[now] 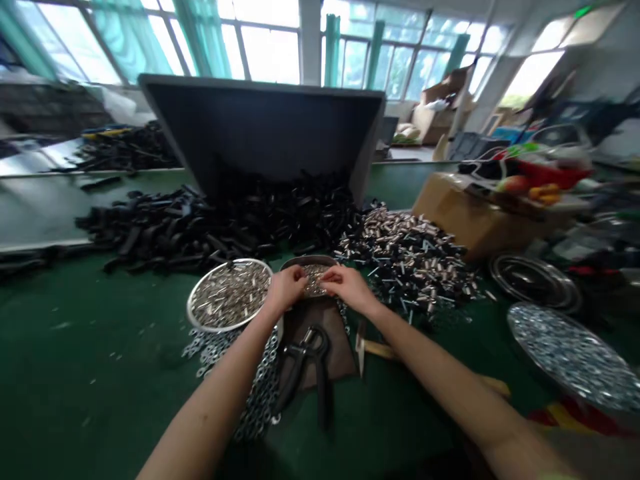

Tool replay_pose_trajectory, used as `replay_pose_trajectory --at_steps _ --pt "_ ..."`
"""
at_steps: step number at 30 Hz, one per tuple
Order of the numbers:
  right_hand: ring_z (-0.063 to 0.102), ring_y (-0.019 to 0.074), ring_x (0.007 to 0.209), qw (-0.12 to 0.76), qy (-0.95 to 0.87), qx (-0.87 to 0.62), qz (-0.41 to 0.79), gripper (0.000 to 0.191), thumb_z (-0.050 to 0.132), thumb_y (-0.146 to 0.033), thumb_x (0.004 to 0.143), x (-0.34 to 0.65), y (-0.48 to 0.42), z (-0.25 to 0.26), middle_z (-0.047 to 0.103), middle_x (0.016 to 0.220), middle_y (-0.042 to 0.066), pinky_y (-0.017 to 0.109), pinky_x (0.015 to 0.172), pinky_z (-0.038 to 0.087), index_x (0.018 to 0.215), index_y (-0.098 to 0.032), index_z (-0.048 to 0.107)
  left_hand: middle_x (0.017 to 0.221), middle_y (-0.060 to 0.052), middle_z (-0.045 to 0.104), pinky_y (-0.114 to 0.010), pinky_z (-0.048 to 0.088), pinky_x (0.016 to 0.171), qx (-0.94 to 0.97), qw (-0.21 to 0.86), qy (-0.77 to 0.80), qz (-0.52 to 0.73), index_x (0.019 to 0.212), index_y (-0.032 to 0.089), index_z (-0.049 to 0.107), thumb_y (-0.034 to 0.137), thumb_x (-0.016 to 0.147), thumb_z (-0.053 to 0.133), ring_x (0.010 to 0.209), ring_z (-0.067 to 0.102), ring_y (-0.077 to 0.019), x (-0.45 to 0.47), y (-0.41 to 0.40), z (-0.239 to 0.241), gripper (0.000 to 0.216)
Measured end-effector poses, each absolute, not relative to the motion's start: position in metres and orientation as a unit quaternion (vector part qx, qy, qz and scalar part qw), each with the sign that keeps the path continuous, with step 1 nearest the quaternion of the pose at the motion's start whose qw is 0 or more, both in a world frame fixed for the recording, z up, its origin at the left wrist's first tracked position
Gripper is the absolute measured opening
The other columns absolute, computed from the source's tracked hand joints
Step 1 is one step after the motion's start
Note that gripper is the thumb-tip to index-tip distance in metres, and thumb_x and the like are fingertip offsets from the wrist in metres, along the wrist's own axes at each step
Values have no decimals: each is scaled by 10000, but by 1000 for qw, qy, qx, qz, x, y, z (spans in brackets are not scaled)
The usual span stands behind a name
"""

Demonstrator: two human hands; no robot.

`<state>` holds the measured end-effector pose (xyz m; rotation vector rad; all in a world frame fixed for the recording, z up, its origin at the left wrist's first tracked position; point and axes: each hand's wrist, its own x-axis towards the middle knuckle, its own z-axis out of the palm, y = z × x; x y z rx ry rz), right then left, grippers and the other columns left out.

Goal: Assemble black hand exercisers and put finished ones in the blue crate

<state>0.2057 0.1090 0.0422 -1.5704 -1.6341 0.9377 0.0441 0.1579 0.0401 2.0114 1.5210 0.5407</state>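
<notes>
My left hand (289,288) reaches over the left side of a round dark tray (327,259) of tiny metal parts, its fingertips pinched together. From the other side my right hand (347,288) reaches in, thumb and fingers also pinched. Whatever either pinch holds is too small to make out. Below them a black V-shaped hand grip (323,380), with a metal piece near its top, lies on a brown mat (343,353). Beside my left hand is a white-rimmed dish (191,310) of metal pins. A hammer (377,349) lies under my right forearm.
Black plastic parts (165,230) spill from a tipped grey bin (265,127). At right are a heap of metal cylinders and screws (420,253), a cardboard box (450,210) and a plate of shiny parts (575,353). Small metal links (255,400) lie beside the mat.
</notes>
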Motion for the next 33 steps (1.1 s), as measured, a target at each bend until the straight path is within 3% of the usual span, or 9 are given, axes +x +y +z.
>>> replay_pose_trajectory --at_steps 2,7,13,24,28,31,33 --pt "626 135 648 345 -619 -580 401 148 594 -206 745 206 94 38 677 765 17 261 638 499 882 -163 632 775 -30 684 -233 451 623 713 321 579 230 856 176 606 227 765 473 702 625 -149 35 150 39 169" --pt "605 153 657 315 -649 -555 414 77 620 -238 710 201 64 25 652 693 6 274 639 472 738 -174 653 787 -63 695 -238 497 572 482 618 466 410 835 135 550 204 716 584 601 622 -116 3 102 37 142" --pt "600 148 767 283 -731 -520 340 63 627 -214 716 190 71 13 643 788 22 271 723 445 707 -174 675 845 -82 708 -200 497 549 371 710 451 392 837 133 539 273 692 715 667 661 -129 -34 40 21 268" --pt "598 140 721 181 -767 -530 313 45 656 -210 692 182 83 16 656 756 17 245 663 432 694 -176 686 855 -81 713 -236 491 603 398 687 483 369 836 143 556 330 712 704 709 656 -148 -42 18 13 269" --pt "580 128 623 134 -765 -544 317 21 677 -198 648 178 92 24 644 628 -8 233 592 404 631 -186 676 785 -37 673 -288 470 701 562 552 517 337 761 158 638 295 714 689 737 607 -155 -29 25 18 153" --pt "573 118 577 107 -765 -535 342 20 679 -195 637 176 98 24 634 580 -26 218 548 394 644 -178 669 893 -27 650 -344 407 876 678 417 518 313 721 202 690 238 698 711 923 560 -192 -16 30 19 48" --pt "577 117 585 103 -764 -530 353 48 673 -203 647 176 98 21 636 597 -30 214 543 395 682 -172 665 959 -20 636 -362 369 918 709 382 518 289 726 224 705 224 694 720 988 526 -208 -9 33 18 36"
